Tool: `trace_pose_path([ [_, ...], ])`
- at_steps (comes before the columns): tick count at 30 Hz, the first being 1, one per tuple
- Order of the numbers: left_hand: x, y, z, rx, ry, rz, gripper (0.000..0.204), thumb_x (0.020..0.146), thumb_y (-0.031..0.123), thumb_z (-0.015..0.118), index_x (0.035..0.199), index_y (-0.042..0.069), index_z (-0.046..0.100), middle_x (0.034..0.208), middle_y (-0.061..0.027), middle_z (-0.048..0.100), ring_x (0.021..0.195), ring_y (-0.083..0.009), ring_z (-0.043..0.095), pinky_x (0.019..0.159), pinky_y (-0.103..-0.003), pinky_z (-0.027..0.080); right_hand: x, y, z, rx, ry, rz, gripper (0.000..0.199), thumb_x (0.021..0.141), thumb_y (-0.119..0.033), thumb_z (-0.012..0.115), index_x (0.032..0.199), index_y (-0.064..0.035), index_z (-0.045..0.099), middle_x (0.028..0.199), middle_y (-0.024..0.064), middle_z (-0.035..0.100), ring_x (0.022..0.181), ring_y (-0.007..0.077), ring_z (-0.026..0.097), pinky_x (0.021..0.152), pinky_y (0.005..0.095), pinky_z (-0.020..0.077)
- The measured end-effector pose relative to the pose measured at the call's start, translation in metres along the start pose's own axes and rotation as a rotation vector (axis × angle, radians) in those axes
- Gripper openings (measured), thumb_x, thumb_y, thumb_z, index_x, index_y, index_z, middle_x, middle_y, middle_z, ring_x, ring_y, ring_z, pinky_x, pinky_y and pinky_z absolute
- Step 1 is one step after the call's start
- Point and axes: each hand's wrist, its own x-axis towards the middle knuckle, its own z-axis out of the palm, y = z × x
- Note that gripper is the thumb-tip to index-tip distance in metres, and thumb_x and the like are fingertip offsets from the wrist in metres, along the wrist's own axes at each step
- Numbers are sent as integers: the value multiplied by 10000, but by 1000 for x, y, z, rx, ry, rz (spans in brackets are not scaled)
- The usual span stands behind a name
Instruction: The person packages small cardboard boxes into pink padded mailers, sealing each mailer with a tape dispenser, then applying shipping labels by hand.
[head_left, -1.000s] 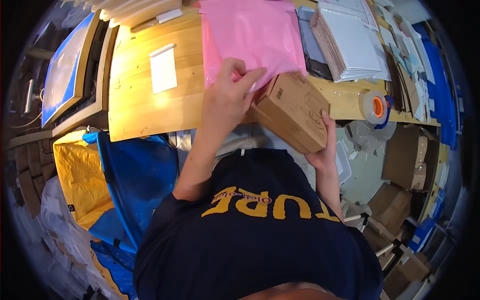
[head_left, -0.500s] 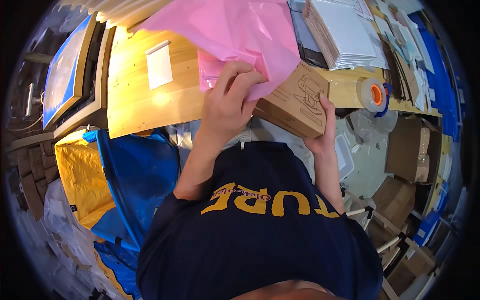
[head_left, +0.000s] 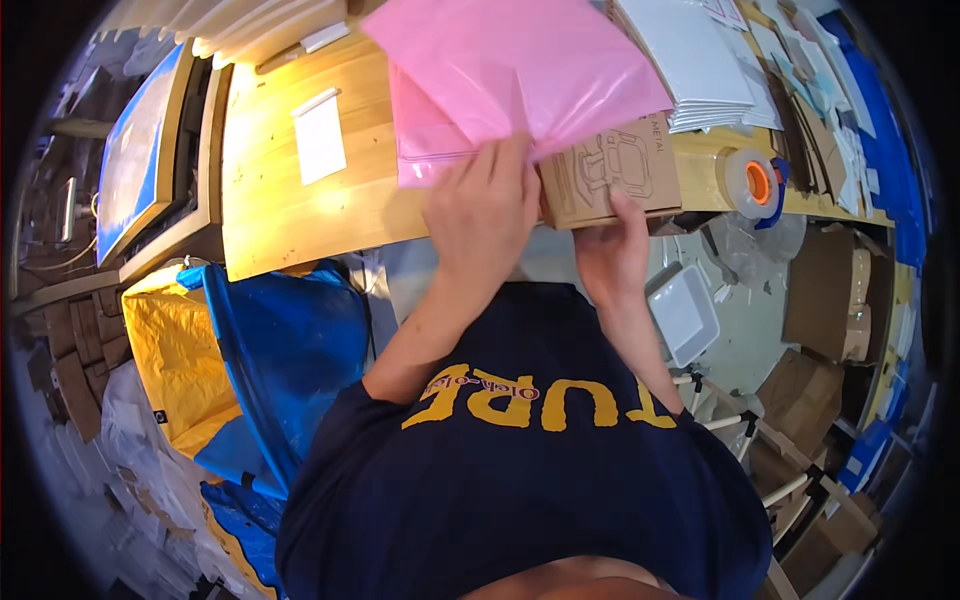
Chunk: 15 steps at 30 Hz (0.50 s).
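A pink plastic mailing bag (head_left: 540, 75) lies over the far middle of the table. My left hand (head_left: 485, 205) pinches its near edge, fingers pressed together on the film. In my right hand (head_left: 615, 235) is a brown cardboard box (head_left: 610, 165) with a line drawing printed on its top. The right thumb rests on the box and the other fingers are underneath. The box sits at the table's front edge, right beside the bag's edge; its far side is hidden under the pink film.
A white slip (head_left: 320, 137) lies on the wooden table (head_left: 260, 200). Stacked white mailers (head_left: 700, 70) stand at the far right, with a tape roll (head_left: 752, 184) nearer. Below are a blue and yellow bag (head_left: 290, 350) and a white tray (head_left: 684, 315).
The box has turned and its far side has slipped under the pink film. The bag's edge has spread to the right and come down. My left hand has shifted right, still pinching the bag.
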Motion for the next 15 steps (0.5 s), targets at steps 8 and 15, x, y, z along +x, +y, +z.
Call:
trace_pose_path([
  [8,92,6,41,-99,503,355,348,801,122,721,1143,101,658,1039,-33,630,820,-213,549,699,-326,442,22,50,7,-286,-114,-502,662,891,-3,667,1494,-79,404,1381,78,566,1227,202,580,1034,345,469],
  [15,49,35,-1,-363,88,395,261,830,112,721,1083,86,662,1071,-38,659,922,-232,588,875,-370,467,35,35,5,-406,-140,-595,758,861,-2,707,1518,-70,335,1447,119,484,1210,222,564,1009,355,481],
])
